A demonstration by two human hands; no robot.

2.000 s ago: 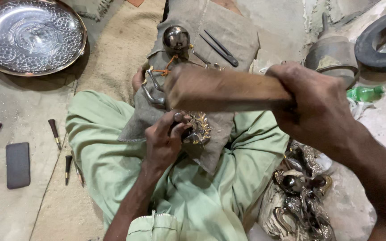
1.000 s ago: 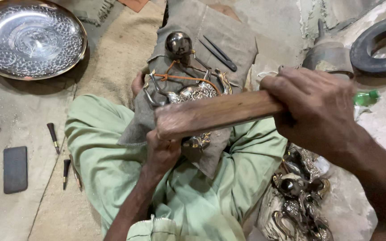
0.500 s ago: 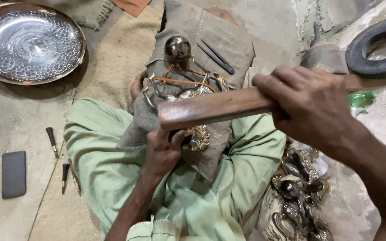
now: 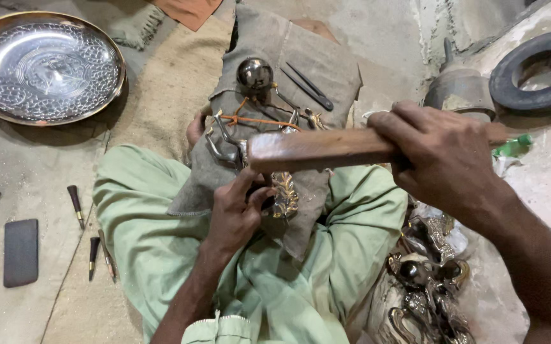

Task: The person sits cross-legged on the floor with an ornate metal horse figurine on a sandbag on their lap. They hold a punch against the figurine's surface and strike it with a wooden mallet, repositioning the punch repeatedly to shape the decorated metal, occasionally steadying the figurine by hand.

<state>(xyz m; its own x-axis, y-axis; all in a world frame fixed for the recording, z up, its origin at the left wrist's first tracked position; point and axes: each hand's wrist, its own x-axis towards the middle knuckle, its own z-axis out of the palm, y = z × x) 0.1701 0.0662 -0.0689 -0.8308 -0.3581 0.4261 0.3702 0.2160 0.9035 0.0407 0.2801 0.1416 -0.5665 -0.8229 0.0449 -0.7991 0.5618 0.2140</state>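
My right hand [image 4: 444, 159] grips a flat wooden mallet [image 4: 317, 150], held level over my lap. Under it my left hand [image 4: 237, 213] pinches a small tool against an ornate brass piece [image 4: 285, 194] that lies on a grey cloth pad [image 4: 288, 57] over my knees. The mallet's blunt end is right above my left fingers. A shiny metal ball [image 4: 254, 73] with thin metal arms and an orange cord [image 4: 259, 120] rests higher on the pad. I sit cross-legged in light green trousers [image 4: 154, 229].
A large embossed metal plate [image 4: 43, 67] lies at the top left. Small wooden-handled punches [image 4: 74, 204] and a dark flat stone [image 4: 20, 251] sit on the floor at the left. Brass ornaments [image 4: 425, 280] are piled at the right. A black ring [image 4: 536, 70] lies top right.
The mallet has swung up and down over the brass piece, its head shifting slightly right and up. My left hand stays pinched on the tool at the same spot.
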